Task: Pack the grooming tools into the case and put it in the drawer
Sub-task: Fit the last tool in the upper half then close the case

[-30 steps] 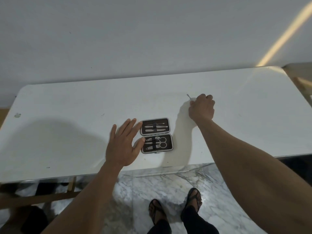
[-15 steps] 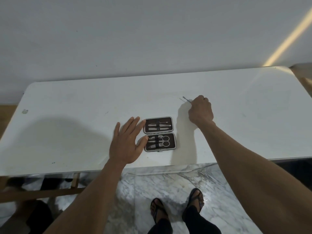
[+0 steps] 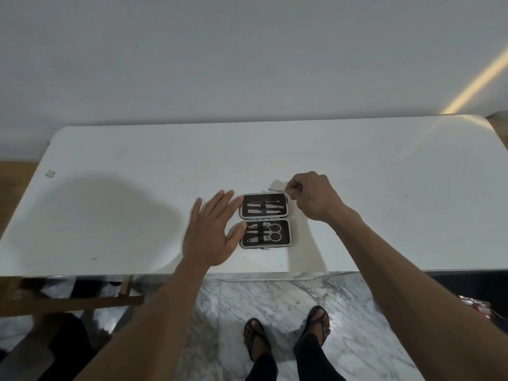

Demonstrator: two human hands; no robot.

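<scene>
Bringing the last tool home.
Right hand pinched a thin pick over the open case; left hand lay flat, steadying it. Best slid under the strap.

White table with rounded corners, set against a plain pale wall. Slanting streak of warm light across the wall's right side (reaching the table's far corner). Grey-veined marble floor below; wooden frame under the left end.
</scene>
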